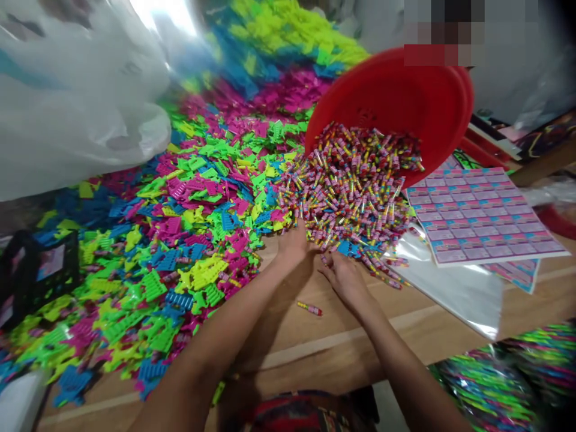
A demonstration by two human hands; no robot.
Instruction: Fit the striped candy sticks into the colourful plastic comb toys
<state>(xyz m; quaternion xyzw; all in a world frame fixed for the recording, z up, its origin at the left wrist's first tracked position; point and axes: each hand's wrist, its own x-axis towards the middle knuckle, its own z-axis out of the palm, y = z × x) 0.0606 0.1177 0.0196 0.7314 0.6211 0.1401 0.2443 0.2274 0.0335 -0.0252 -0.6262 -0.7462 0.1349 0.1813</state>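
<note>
At the near edge of a pile of small clear candy tubes [355, 180] with pink labels and red caps, my left hand [293, 243] reaches in; its fingers are mostly hidden. My right hand [345, 275] is just to the right with curled fingers, and a small pinkish tube end shows at the fingertips. Beyond it lies a blue plastic piece [348, 248] among the tubes. One loose candy tube [309, 308] rests on the wooden table [288, 342] between my forearms. Left of my hands spreads a heap of neon ribbed plastic pieces [202, 180].
A red basin [391, 84] lies tipped on its side, tubes spilling from it. At right are printed label sheets [481, 216] and clear plastic bags [450, 276]. A black crate [67, 270] stands left, a large white bag [81, 108] upper left, filled packets [495, 378] lower right.
</note>
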